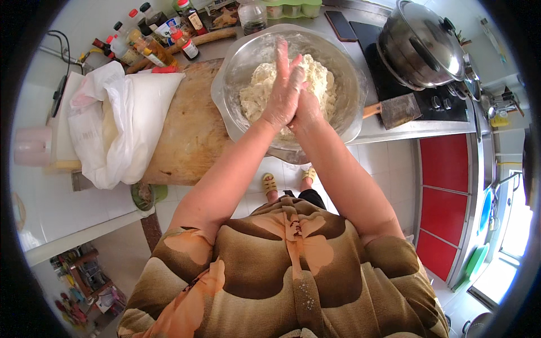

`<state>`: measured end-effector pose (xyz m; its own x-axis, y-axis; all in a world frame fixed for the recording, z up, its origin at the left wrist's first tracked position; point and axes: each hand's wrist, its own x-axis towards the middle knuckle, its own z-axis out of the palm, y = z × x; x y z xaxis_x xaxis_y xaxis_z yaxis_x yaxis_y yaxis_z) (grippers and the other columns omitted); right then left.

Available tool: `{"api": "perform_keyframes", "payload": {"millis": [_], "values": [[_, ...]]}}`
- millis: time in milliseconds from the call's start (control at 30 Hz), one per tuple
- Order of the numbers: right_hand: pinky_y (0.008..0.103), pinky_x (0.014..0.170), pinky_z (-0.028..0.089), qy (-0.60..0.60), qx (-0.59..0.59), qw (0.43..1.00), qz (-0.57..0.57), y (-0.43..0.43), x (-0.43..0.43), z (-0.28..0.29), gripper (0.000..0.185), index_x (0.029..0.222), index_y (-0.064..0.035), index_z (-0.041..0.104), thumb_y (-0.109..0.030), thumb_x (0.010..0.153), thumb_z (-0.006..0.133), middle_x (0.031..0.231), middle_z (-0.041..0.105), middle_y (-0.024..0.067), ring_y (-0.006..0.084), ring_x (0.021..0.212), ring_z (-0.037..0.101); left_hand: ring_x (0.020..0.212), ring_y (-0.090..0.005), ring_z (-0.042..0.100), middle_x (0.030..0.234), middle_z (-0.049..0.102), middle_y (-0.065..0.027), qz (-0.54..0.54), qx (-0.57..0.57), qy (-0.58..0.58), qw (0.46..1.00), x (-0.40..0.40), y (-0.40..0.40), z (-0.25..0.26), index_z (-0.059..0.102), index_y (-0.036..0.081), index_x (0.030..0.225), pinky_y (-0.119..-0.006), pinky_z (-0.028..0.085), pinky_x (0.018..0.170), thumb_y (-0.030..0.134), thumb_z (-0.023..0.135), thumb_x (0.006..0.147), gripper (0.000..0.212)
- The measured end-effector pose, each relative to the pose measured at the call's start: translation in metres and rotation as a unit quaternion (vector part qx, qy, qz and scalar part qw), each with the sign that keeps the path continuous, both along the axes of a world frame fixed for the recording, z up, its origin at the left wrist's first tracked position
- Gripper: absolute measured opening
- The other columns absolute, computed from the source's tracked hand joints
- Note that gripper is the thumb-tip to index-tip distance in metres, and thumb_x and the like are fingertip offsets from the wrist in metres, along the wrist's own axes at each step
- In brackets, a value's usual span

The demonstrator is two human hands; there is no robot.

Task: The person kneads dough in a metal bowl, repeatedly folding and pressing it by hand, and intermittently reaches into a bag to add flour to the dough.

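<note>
Both hands are over a wide metal basin (357, 84) that holds a rough, crumbly mass of dough (317, 72). My left hand (283, 93) points away from me, its fingers stretched out and dusted with flour. Against its palm side presses my right hand (308, 107), also floury. The left hand partly hides the right fingers, so their exact pose is unclear. Flour and bits of dough cling to the basin's inner wall. No tool shows in either hand.
Left of the basin, an open white flour sack (143, 114) rests on a wooden cutting board (198, 105). A cleaver (399, 110) lies at the counter's right edge, near a lidded steel pot (418, 46) on the cooktop. Behind stand several sauce bottles (184, 44) and a phone (340, 26).
</note>
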<state>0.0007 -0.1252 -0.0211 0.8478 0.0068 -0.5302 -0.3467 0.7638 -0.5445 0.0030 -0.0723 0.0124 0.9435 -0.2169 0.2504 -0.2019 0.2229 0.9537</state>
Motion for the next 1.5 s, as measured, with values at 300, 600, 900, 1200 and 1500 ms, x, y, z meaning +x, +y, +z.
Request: {"api": "perform_keyframes", "payload": {"millis": [300, 600, 900, 1200, 1500], "values": [[0.0327, 0.068, 0.048, -0.004, -0.077, 0.992, 0.096, -0.054, 0.038, -0.022, 0.023, 0.112, 0.0006, 0.05, -0.01, 0.092, 0.044, 0.098, 0.058, 0.0095, 0.0202, 0.084, 0.057, 0.138, -0.0313, 0.02, 0.152, 0.008, -0.0153, -0.112, 0.097, -0.137, 0.979, -0.038, -0.001, 0.009, 0.006, 0.006, 0.146, -0.045, 0.02, 0.11, 0.038, 0.051, 0.091, 0.077], [0.0386, 0.083, 0.047, -0.049, -0.037, 0.989, 0.133, -0.047, -0.008, 0.034, 0.038, 0.123, 0.0038, 0.044, -0.015, 0.09, 0.049, 0.113, 0.056, 0.0174, 0.0261, 0.1, 0.057, 0.142, -0.0236, 0.003, 0.153, 0.009, -0.0057, 0.021, 0.718, -0.197, 0.668, -0.023, 0.023, 0.004, 0.019, 0.013, 0.145, -0.056, 0.005, 0.111, 0.007, 0.048, 0.083, 0.069], [0.0375, 0.079, 0.046, -0.005, -0.359, 0.931, 0.061, -0.029, 0.009, 0.004, 0.039, 0.107, 0.0069, 0.058, -0.028, 0.089, 0.052, 0.101, 0.062, 0.0219, 0.0274, 0.093, 0.06, 0.141, -0.0306, 0.0, 0.151, 0.015, -0.0122, -0.02, 0.783, -0.223, 0.581, -0.03, 0.006, -0.001, 0.026, 0.006, 0.142, -0.065, -0.001, 0.106, 0.02, 0.049, 0.084, 0.064], [0.0289, 0.068, 0.051, -0.084, -0.307, 0.942, 0.111, -0.067, 0.04, 0.005, 0.025, 0.108, 0.0003, 0.057, -0.019, 0.093, 0.051, 0.092, 0.061, 0.0065, 0.0151, 0.082, 0.059, 0.131, -0.0294, 0.033, 0.142, 0.033, -0.0141, 0.019, 0.561, -0.18, 0.808, -0.048, 0.02, 0.012, 0.034, 0.005, 0.138, -0.049, 0.026, 0.107, 0.012, 0.066, 0.074, 0.071], [0.0211, 0.056, 0.047, -0.101, 0.313, 0.935, 0.132, -0.034, 0.018, 0.015, 0.026, 0.086, -0.0072, 0.051, -0.029, 0.097, 0.044, 0.073, 0.052, 0.0019, 0.0101, 0.065, 0.053, 0.089, -0.0193, 0.056, 0.099, 0.06, -0.0091, -0.067, -0.259, 0.355, 0.896, -0.004, 0.019, 0.02, 0.055, 0.0, 0.113, -0.028, 0.043, 0.087, 0.053, 0.041, 0.092, 0.058]]}}
